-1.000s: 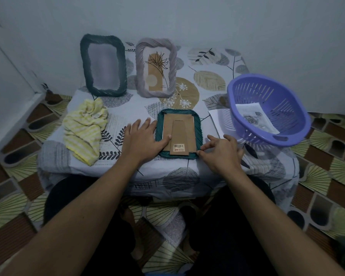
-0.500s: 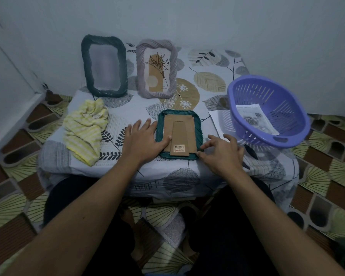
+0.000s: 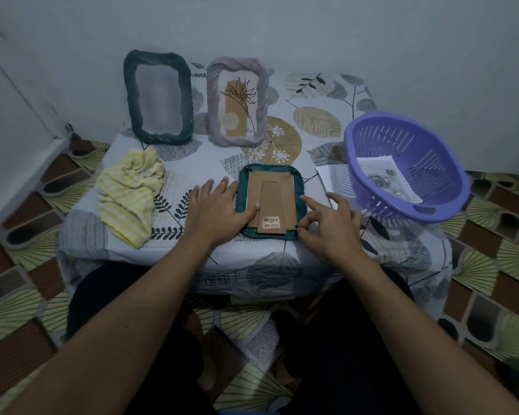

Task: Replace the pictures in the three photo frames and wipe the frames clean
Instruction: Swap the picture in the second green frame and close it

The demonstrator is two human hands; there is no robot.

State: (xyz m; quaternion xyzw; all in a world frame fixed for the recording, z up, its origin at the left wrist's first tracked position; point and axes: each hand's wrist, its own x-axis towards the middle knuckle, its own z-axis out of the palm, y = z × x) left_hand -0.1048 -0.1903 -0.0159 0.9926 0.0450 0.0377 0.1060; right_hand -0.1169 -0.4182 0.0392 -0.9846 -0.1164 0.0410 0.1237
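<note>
Head view, looking down at a small worktop (image 3: 312, 94) covered in a leaf-print cloth, in a dim room corner.

At the centre of the frame a teal photo frame (image 3: 270, 169) lies face down. Its brown cardboard back (image 3: 282, 187) faces up, with the fold-out stand flat on it and a barcode sticker (image 3: 271, 222) near the bottom edge.

Your left hand (image 3: 219, 208) lies flat just left of this frame. The fingers are straight and released, and the thumb rests on the cardboard back.

Your right hand (image 3: 330, 223) is at the frame's lower right corner. The index finger points at the right rim, the other fingers are curled, and the thumb tip sits by a small black tab at the corner. You cannot tell whether thumb and fingers are grasping that tab or only touching it.

In the upper left of the frame a dark green photo frame (image 3: 187, 97) stands upright against the wall. Just right of it stands a mauve photo frame (image 3: 262, 100) holding a plant drawing.

At the left lies a crumpled yellow striped cloth (image 3: 129, 193).

At the right a purple slotted basket (image 3: 402, 211) sits tilted, with a printed picture (image 3: 384, 178) inside. A white sheet (image 3: 327, 175) shows between the basket and the teal frame.
</note>
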